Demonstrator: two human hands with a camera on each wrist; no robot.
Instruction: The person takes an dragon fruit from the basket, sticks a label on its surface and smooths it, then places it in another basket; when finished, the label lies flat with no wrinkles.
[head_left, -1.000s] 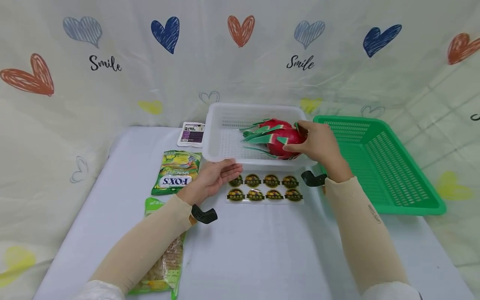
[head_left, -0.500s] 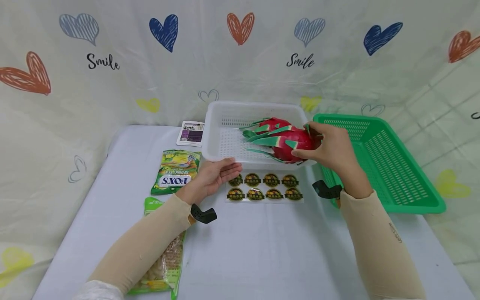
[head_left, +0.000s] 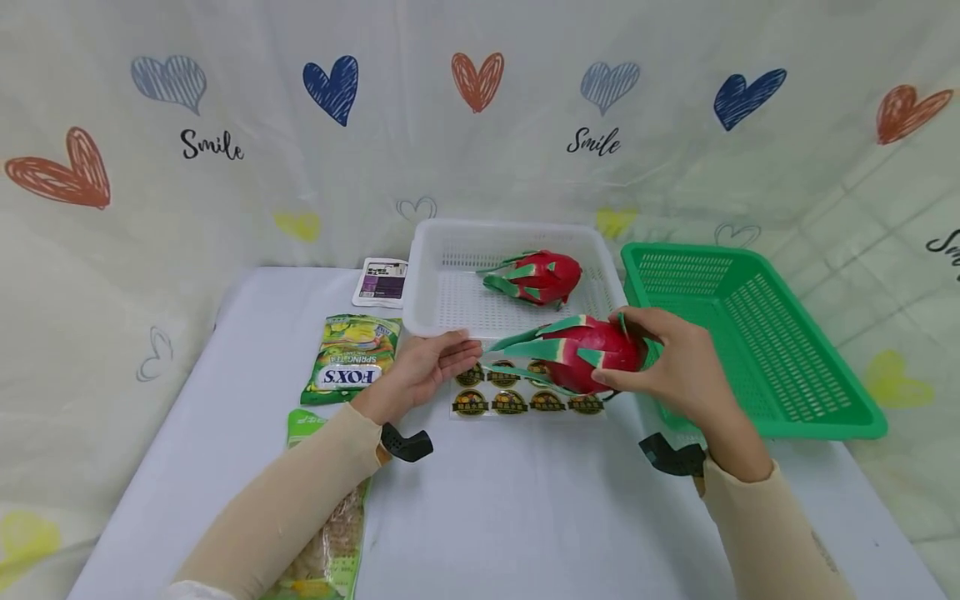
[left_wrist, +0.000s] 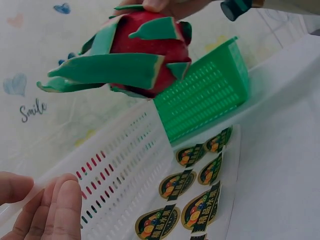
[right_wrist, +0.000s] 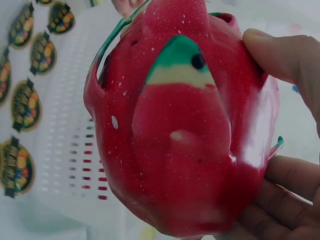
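My right hand grips a red dragon fruit by its right end, holding it up over the sticker sheet. In the right wrist view the thumb and fingers lie against the side of the fruit. Another dragon fruit lies inside the white basket. My left hand is at the basket's front left corner, palm up with relaxed fingers. In the left wrist view its fingers are beside the white basket wall.
A green basket stands to the right of the white one. On the left lie a purple and white packet, a FOX'S candy bag and a long green-edged bag. Behind the table hangs a heart-patterned curtain.
My right hand has lifted the front dragon fruit out of the white basket, toward me and to the right. The left hand has stayed by the basket corner.
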